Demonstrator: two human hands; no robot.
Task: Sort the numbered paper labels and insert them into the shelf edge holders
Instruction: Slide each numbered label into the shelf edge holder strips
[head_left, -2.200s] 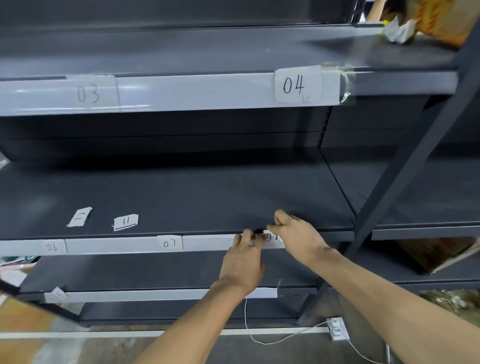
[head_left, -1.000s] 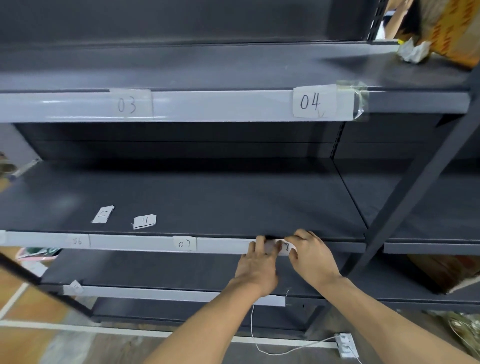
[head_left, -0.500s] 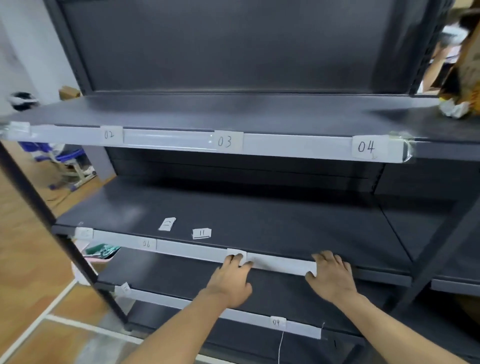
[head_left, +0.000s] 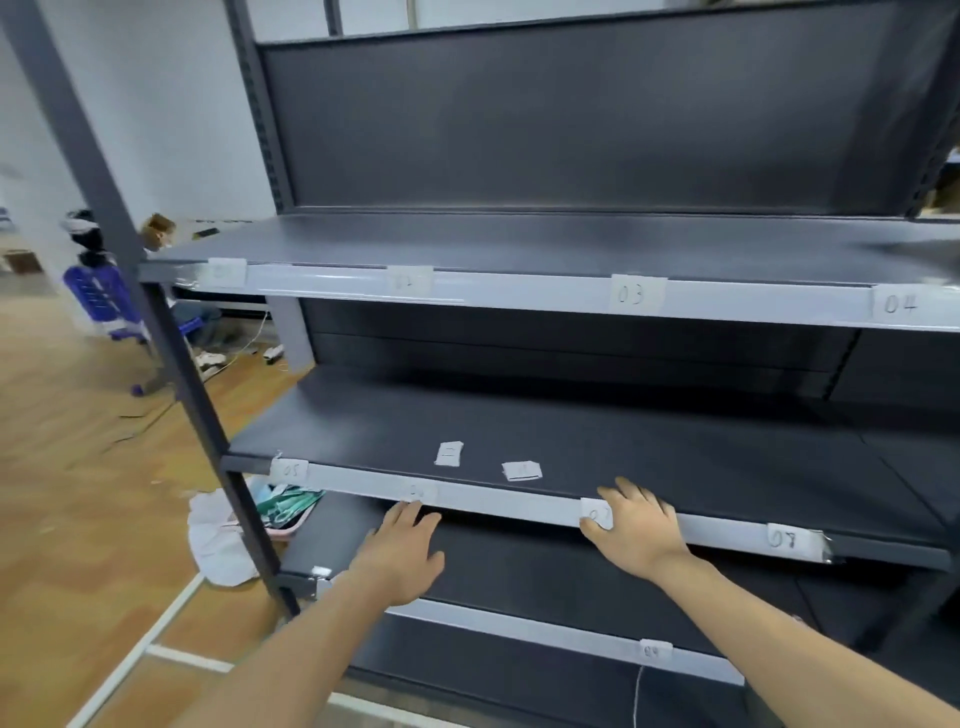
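The middle shelf (head_left: 623, 441) has a pale edge holder (head_left: 498, 503) along its front, and four labels already sit in it: label 05 (head_left: 290, 470), label 06 (head_left: 418, 491), label 07 (head_left: 596, 514) and label 08 (head_left: 784, 538). The right hand (head_left: 639, 530) lies spread over the holder, with its fingers on the shelf and its thumb touching label 07; it pinches nothing. The left hand (head_left: 400, 551) is relaxed with straight fingers, the tips just under label 06, and it also holds nothing. I judge that this row is being pressed flat or checked, and is almost complete. A loose label (head_left: 449, 453) and a second loose label (head_left: 522, 471) lie flat on the shelf, just behind the holder; their numbers are too blurred to read. One level below, label 09 (head_left: 654, 650) sits in the lower holder (head_left: 519, 631). The next move, I think, is to take one loose label, read it, and slide it into the lower holder beside label 09. Thin paper lying flat on metal is hard to lift, so a fingertip should drag it to the edge first. Then it must enter the groove straight, or it may buckle.
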